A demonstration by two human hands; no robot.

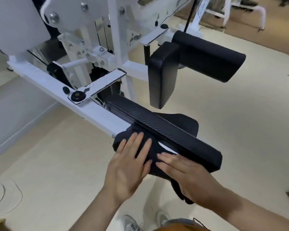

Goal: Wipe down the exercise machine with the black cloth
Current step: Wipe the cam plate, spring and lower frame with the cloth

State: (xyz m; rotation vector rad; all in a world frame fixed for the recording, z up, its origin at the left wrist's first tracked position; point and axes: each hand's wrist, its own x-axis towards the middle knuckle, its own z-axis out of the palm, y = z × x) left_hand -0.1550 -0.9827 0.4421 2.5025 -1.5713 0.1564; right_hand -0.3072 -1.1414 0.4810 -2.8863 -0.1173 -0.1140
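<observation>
Two hands down flat on black cloth (154,147), neither curled round it. Left hand (127,167): fingers straight and spread, pressing cloth from above, just off left flank of long pad (165,132). Right hand (187,175): fingers straight too, laid across cloth toward left hand, fingertips (163,155) close to left thumb; touching or not, cannot tell. No pinch, no fist, plain open-palm press on both.

Cloth bunched over near end of white beam (57,85), touching long pad along its left flank. One tail hanging below long pad's near end, under right wrist. Dark flap on far side of long pad: cloth or part of exercise machine (117,30), cannot tell.

Key relation: long pad's axis diagonal, far end up-left at frame joint, near end down-right toward body. Beam parallel, directly left of long pad. Cloth at near end only, so remaining length lying up-left along that axis, away from both hands. Left hand on outer side of long pad, open lane up beam. Right hand just beside long pad's near end, nearer its top face.

Judged: likely next stroke a push away along axis, or a lift over onto long pad's top. Risk: loose tail dragging, or cloth sliding off beam end under flat palms with no grip.

Upright pad (160,77) and roller pad (207,55) right of long pad's far end, well apart from hands.
</observation>
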